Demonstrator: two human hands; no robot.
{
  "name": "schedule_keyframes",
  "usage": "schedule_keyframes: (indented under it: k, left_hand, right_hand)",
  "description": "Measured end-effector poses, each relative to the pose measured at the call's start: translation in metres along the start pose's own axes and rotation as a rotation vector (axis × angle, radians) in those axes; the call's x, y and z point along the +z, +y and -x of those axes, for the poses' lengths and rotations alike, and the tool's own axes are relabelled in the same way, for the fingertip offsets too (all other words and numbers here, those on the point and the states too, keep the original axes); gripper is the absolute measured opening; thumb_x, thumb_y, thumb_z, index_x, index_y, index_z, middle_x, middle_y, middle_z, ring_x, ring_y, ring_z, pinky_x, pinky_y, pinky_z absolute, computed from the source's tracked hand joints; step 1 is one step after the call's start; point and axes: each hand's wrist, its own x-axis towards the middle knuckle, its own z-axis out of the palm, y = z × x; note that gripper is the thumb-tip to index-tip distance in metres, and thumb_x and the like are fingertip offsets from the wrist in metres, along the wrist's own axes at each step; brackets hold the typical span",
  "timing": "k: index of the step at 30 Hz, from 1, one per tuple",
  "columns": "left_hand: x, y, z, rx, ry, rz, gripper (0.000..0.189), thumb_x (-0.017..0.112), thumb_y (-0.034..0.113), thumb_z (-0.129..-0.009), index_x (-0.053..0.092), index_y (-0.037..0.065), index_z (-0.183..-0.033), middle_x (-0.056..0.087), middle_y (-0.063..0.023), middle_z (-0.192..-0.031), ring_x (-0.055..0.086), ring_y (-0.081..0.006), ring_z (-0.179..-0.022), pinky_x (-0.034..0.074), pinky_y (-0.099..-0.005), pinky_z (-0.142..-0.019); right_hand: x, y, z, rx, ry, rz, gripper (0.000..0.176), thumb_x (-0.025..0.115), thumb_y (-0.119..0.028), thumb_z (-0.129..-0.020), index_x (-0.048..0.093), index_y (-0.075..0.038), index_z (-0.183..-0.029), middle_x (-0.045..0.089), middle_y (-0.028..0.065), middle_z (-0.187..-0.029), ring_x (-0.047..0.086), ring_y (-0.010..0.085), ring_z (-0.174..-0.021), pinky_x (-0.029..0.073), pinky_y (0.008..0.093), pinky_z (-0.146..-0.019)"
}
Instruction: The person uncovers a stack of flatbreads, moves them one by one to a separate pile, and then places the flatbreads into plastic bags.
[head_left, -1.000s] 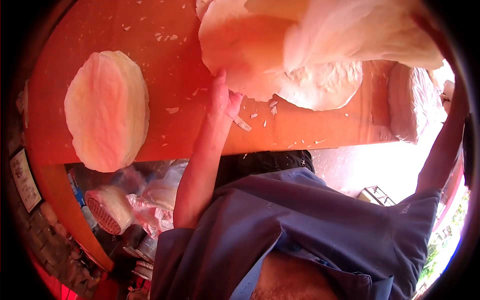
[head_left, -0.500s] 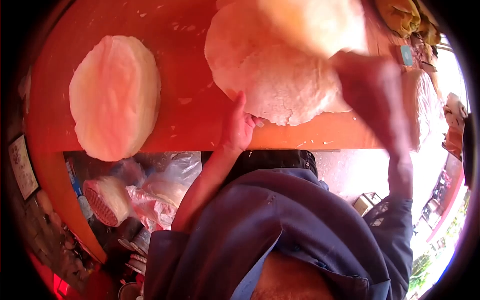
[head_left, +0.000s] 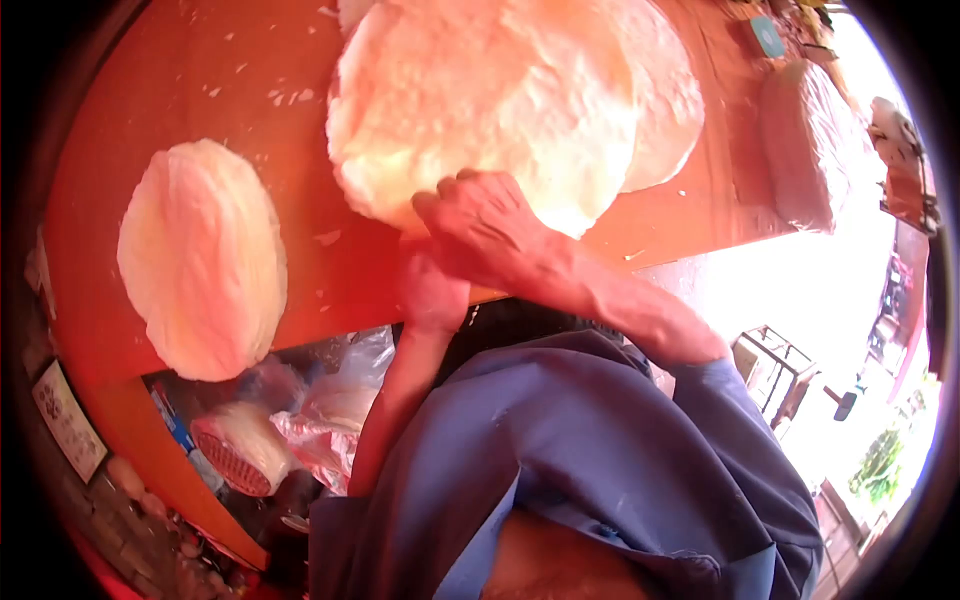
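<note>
A large, thin, round flatbread (head_left: 480,90) with an uneven surface lies over another flatbread (head_left: 668,100), whose right side shows beyond it. My right hand (head_left: 485,225) reaches across at the near edge of the top flatbread, its fingers curled closed on that edge. Beneath and just left of it is my left hand (head_left: 432,290), close to the same edge; its fingers are blurred and partly covered by my right hand. Farther left, a thick oval stack of flatbreads (head_left: 200,260) rests at the table's near edge.
White crumbs dot the orange table (head_left: 300,210). At the right end sits a plastic-wrapped bundle (head_left: 805,145), near a small teal object (head_left: 767,37). Below the table on the left are a wrapped round pack (head_left: 240,447) and crumpled plastic bags (head_left: 335,400). A metal frame (head_left: 775,360) stands at right.
My right hand has come down and left from the upper right, and the blurred raised flatbread now lies on the others. My left hand has shifted slightly left and down. The view has turned.
</note>
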Motion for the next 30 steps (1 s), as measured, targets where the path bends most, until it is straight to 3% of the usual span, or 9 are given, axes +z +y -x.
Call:
schedule_keyframes:
  k: [2, 7, 10, 13, 17, 21, 25, 27, 30]
  left_hand:
    - [0.027, 0.035, -0.004, -0.086, 0.012, 0.619, 0.054, 0.036, 0.045, -0.101, 0.038, 0.011, -0.144, 0.045, -0.0056, -0.143, 0.039, -0.0228, -0.133, 0.033, -0.0463, -0.109]
    - [0.042, 0.040, -0.026, 0.062, 0.078, 0.468, 0.055, 0.051, 0.032, -0.098, 0.034, 0.010, -0.146, 0.047, -0.0079, -0.141, 0.043, -0.0272, -0.131, 0.035, -0.0464, -0.109]
    - [0.036, 0.027, -0.038, 0.031, 0.330, 0.071, 0.063, 0.062, -0.001, -0.086, 0.036, 0.006, -0.143, 0.049, -0.0098, -0.136, 0.050, -0.0265, -0.122, 0.042, -0.0414, -0.104]
    - [0.047, 0.038, -0.030, 0.105, 0.337, 0.000, 0.060, 0.061, 0.002, -0.087, 0.037, 0.006, -0.143, 0.050, -0.0099, -0.136, 0.050, -0.0270, -0.122, 0.042, -0.0428, -0.104]
    - [0.028, 0.066, -0.022, 0.075, 0.275, -0.012, 0.058, 0.060, 0.003, -0.088, 0.038, 0.007, -0.142, 0.050, -0.0101, -0.136, 0.051, -0.0277, -0.122, 0.043, -0.0451, -0.104]
    - [0.009, 0.071, -0.035, 0.015, 0.322, -0.100, 0.057, 0.062, 0.008, -0.088, 0.040, 0.005, -0.141, 0.050, -0.0112, -0.136, 0.053, -0.0295, -0.120, 0.047, -0.0469, -0.100]
    - [0.021, 0.062, -0.048, -0.014, 0.389, -0.032, 0.056, 0.065, 0.014, -0.089, 0.042, 0.004, -0.139, 0.052, -0.0115, -0.135, 0.054, -0.0299, -0.119, 0.048, -0.0459, -0.099]
    - [0.026, 0.056, -0.054, 0.023, 0.434, -0.046, 0.056, 0.066, 0.016, -0.089, 0.043, 0.004, -0.139, 0.053, -0.0118, -0.134, 0.054, -0.0309, -0.120, 0.047, -0.0462, -0.098]
    - [0.026, 0.055, -0.055, 0.054, 0.435, -0.077, 0.057, 0.067, 0.017, -0.089, 0.043, 0.004, -0.139, 0.053, -0.0108, -0.134, 0.053, -0.0302, -0.120, 0.046, -0.0469, -0.099]
  right_hand:
    - [-0.031, 0.005, 0.027, 0.086, 0.041, -0.303, 0.050, 0.067, -0.041, -0.085, 0.065, 0.005, -0.104, 0.065, 0.0256, -0.087, 0.064, 0.0402, -0.075, 0.052, 0.0437, -0.069]
    - [-0.078, 0.146, 0.091, 0.848, 0.562, -0.266, 0.040, 0.071, -0.033, -0.086, 0.067, -0.002, -0.110, 0.070, 0.0063, -0.082, 0.061, 0.0106, -0.068, 0.048, 0.0260, -0.062]
    - [-0.071, 0.249, 0.143, 1.013, 0.743, -0.350, 0.051, 0.074, -0.038, -0.081, 0.062, 0.001, -0.112, 0.064, 0.0055, -0.089, 0.058, 0.0107, -0.075, 0.049, 0.0268, -0.065]
    - [-0.087, 0.255, 0.147, 1.220, 0.665, -0.794, 0.050, 0.074, -0.037, -0.081, 0.061, 0.001, -0.111, 0.062, 0.0047, -0.085, 0.059, 0.0122, -0.073, 0.051, 0.0261, -0.065]
    - [-0.085, 0.266, 0.143, 1.172, 0.727, -0.708, 0.036, 0.074, -0.036, -0.077, 0.063, -0.001, -0.078, 0.055, 0.0011, -0.069, 0.053, 0.0123, -0.060, 0.046, 0.0294, -0.058]
    - [-0.093, 0.287, 0.141, 1.204, 0.571, -0.572, 0.035, 0.076, -0.035, -0.079, 0.064, -0.005, -0.092, 0.058, 0.0011, -0.072, 0.054, 0.0105, -0.057, 0.044, 0.0240, -0.053]
    - [-0.102, 0.280, 0.134, 1.276, 0.660, -1.067, 0.026, 0.074, -0.031, -0.082, 0.060, -0.011, -0.075, 0.055, -0.0026, -0.064, 0.049, 0.0103, -0.051, 0.037, 0.0225, -0.048]
    - [-0.101, 0.275, 0.135, 1.064, 0.414, -1.155, 0.018, 0.071, -0.024, -0.082, 0.067, -0.007, -0.080, 0.052, -0.0030, -0.059, 0.051, 0.0112, -0.051, 0.040, 0.0239, -0.050]
    - [-0.102, 0.244, 0.107, 0.959, 0.502, -0.849, 0.019, 0.066, -0.016, -0.080, 0.071, -0.001, -0.092, 0.062, 0.0022, -0.070, 0.059, 0.0132, -0.061, 0.047, 0.0256, -0.059]
